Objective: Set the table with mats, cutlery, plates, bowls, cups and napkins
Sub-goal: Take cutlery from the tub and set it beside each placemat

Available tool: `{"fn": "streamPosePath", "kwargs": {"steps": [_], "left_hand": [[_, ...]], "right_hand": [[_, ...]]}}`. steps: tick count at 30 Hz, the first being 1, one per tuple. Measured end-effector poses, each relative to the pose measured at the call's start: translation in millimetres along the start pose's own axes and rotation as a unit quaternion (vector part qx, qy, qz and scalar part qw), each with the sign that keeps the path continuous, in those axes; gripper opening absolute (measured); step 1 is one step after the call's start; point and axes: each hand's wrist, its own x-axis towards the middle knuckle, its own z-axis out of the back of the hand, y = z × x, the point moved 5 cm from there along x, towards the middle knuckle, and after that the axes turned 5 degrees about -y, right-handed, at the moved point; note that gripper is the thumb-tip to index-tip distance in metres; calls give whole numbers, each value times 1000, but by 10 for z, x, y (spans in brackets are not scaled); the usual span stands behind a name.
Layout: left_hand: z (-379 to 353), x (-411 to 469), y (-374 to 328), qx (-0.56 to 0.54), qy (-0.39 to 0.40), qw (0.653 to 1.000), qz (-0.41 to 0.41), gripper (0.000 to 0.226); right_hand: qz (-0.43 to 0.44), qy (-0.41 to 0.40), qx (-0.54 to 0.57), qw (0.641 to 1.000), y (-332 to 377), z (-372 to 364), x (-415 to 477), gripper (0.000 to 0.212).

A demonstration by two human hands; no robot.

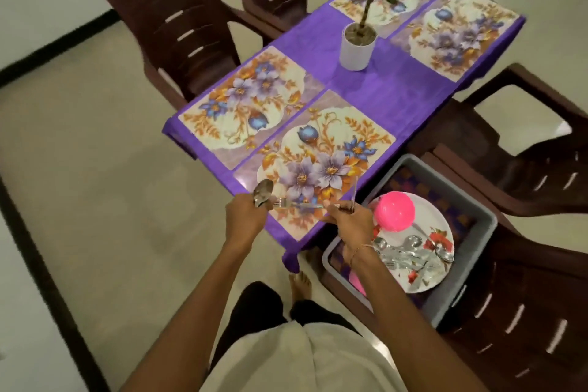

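Purple cloth covers the table (375,95) at frame centre, four flowered mats (318,153) laid, and over the nearest mat your left hand (246,212) grips a spoon (262,191) while your right hand (345,219) pinches a fork (297,204), beside a grey tub (471,200) of plates at lower right.

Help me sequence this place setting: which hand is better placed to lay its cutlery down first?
Probably the left hand: it holds only the spoon, right at the near mat edge. The right hand grips a fork plus another upright piece.
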Motion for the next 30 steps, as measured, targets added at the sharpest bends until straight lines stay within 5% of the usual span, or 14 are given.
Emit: {"fn": "streamPosePath", "kwargs": {"steps": [4, 11, 18, 23, 30], "left_hand": [[-315, 482, -436, 16, 17, 1000, 1, 19], [-1049, 1571, -1105, 99, 74, 987, -104, 34], [-1824, 2577, -1546, 100, 149, 976, -124, 32], [-2339, 2876, -1667, 88, 198, 971, -101, 34], [-2595, 3107, -1500, 20, 211, 977, 13, 25]], "right_hand": [[-40, -81, 33, 995, 64, 78, 328, 7], [-73, -241, 83, 964, 340, -177, 1031, 23], [-107, -250, 116, 955, 839, -403, 1788, 10], [-123, -364, 131, 914, 891, -413, 2146, 7], [-162, -352, 175, 905, 738, -463, 2417, 4]]}}
